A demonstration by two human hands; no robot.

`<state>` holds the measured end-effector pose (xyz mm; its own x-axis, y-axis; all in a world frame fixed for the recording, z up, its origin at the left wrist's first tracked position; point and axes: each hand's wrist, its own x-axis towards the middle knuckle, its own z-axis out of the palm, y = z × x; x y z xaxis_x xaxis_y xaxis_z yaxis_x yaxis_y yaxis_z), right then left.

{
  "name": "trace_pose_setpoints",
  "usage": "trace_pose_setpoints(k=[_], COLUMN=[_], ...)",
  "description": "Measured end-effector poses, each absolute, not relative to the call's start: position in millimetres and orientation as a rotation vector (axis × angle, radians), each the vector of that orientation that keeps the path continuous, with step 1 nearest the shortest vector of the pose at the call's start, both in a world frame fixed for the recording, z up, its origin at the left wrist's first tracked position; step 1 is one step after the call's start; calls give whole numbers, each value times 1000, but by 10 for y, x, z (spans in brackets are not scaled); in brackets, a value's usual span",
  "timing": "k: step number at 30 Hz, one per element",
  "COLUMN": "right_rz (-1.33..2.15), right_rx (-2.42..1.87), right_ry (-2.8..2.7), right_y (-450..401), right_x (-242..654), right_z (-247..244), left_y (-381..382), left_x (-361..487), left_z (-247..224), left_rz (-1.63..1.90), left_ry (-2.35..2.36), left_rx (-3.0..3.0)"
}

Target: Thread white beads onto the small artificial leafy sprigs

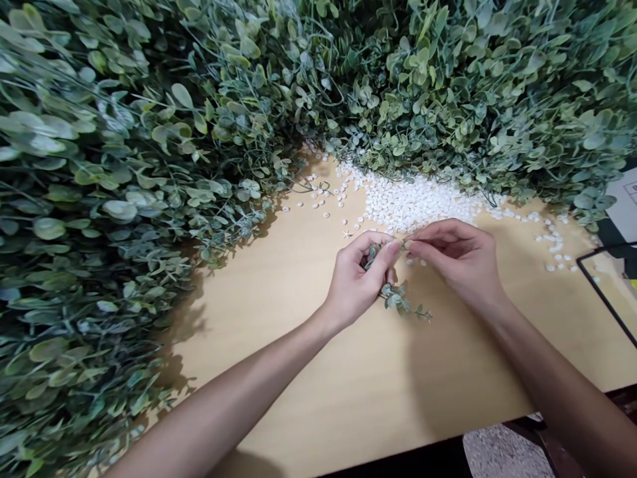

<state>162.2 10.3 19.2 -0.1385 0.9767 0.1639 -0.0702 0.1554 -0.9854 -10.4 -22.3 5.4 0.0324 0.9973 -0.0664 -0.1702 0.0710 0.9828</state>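
Observation:
My left hand (361, 275) is closed around a small sprig of artificial greenery (398, 299), whose leafy end hangs below the palm. Close beside it, my right hand (455, 255) pinches with thumb and forefinger at the sprig's stem end, just past my left thumb. Whether a tiny white piece sits in that pinch is too small to make out. Right behind the hands lies a heap of small white ring-like pieces (423, 202) on the wooden table (298, 372).
A thick bank of artificial green foliage (149, 153) lines the left side and back of the table. Loose white pieces lie around the heap. A black-edged object (604, 299) is at the right edge, near some paper (624, 196). The table's front edge runs along the bottom.

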Motion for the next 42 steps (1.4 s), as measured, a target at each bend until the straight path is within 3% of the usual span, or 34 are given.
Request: trace_pose_setpoints(k=[42], right_rz=[1020], right_rx=[-1033], right_ry=[-1287], right_y=[-98], right_x=[1416], right_z=[129], left_y=[-217], left_x=[-70], left_z=[68], left_rz=[1298], left_ry=[1083], left_rx=[1043])
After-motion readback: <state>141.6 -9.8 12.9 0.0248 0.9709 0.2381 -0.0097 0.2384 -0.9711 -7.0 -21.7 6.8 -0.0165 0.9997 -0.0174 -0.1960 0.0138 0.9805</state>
